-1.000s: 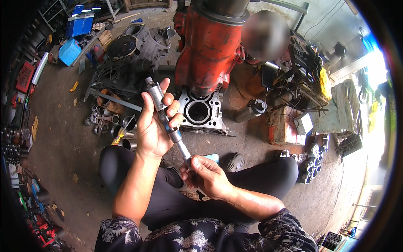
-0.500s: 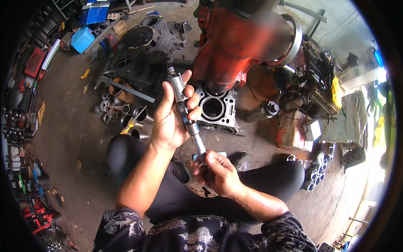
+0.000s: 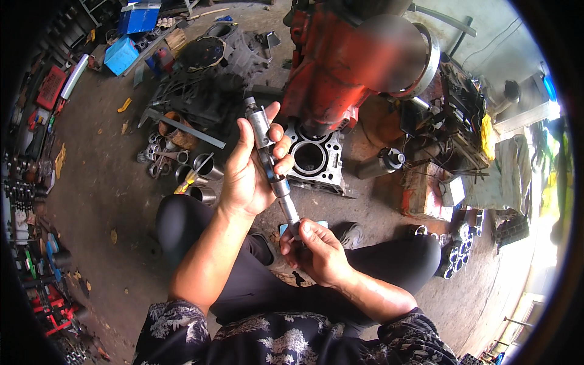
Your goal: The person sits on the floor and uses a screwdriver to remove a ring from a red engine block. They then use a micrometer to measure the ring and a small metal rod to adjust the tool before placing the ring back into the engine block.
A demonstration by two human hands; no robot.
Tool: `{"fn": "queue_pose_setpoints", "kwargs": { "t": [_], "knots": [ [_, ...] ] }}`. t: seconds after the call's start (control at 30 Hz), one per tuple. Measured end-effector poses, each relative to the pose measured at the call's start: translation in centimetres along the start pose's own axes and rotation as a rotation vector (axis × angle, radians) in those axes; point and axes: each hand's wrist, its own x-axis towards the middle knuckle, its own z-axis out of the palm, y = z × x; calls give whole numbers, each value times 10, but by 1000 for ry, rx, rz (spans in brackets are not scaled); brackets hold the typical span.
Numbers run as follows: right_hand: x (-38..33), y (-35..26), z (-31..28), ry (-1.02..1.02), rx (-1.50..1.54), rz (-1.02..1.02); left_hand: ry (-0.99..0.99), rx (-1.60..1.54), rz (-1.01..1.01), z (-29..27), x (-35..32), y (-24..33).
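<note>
Head view: the left hand (image 3: 246,176) wraps the upper barrel of a long metal shaft tool (image 3: 272,170), and the right hand (image 3: 316,252) is closed on its lower end, above the lap. Keep both grips firm, twisting about the axis, which runs from lower right up-left

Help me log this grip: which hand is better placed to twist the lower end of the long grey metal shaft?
Probably the right hand: it is closed around the lower end of the long grey metal shaft. The left hand wraps the thicker upper section, suited to steadying it.
</note>
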Motion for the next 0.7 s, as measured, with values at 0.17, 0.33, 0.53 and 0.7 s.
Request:
{"fn": "queue_pose_setpoints", "kwargs": {
  "t": [0.17, 0.33, 0.53, 0.7],
  "knots": [
    [0, 1, -1, -8, -12, 2, -2, -13, 13, 3, -1, 0],
    [-1, 1, -1, -9, -5, 8, 0, -3, 13, 5, -1, 0],
    [-2, 1, -2, -19, 9, 18, -5, -8, 10, 5, -2, 0],
    [-2, 1, -2, -12, 28, 25, -11, -6, 9, 5, -1, 0]
  ]
}}
